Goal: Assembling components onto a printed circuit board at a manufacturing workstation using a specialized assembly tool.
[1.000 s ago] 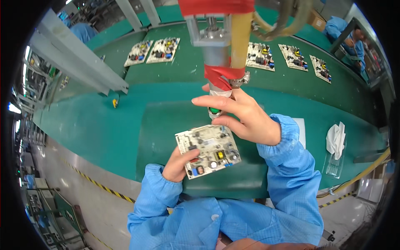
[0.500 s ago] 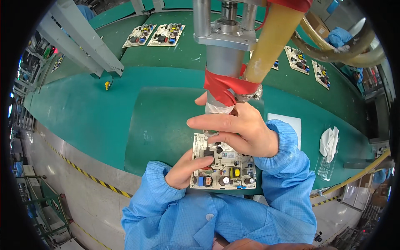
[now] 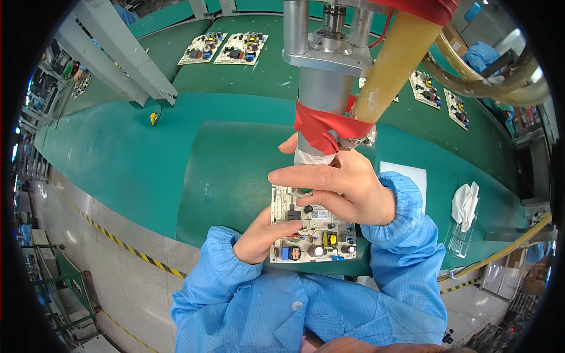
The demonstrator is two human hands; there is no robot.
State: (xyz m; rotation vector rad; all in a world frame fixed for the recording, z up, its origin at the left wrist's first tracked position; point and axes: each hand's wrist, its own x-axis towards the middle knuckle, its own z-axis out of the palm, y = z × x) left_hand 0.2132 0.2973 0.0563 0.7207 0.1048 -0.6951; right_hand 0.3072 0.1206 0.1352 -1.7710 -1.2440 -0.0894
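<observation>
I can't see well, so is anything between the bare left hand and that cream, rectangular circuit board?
Nothing visible: the left hand holds the circuit board by its left side, thumb over its top.

The tool is smooth, satin metal under wrinkled, plastic-looking tape. The board looks matt, its mat smooth with faint sheen. 2 sleeves are matt cloth; the tray, glossy clear plastic.

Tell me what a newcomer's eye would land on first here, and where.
A large metal tool wound with red tape hangs at top centre, the right hand around its lower end. Just below, the left hand holds a pale circuit board crowded with parts. Two similar boards lie beyond, upper left.
</observation>
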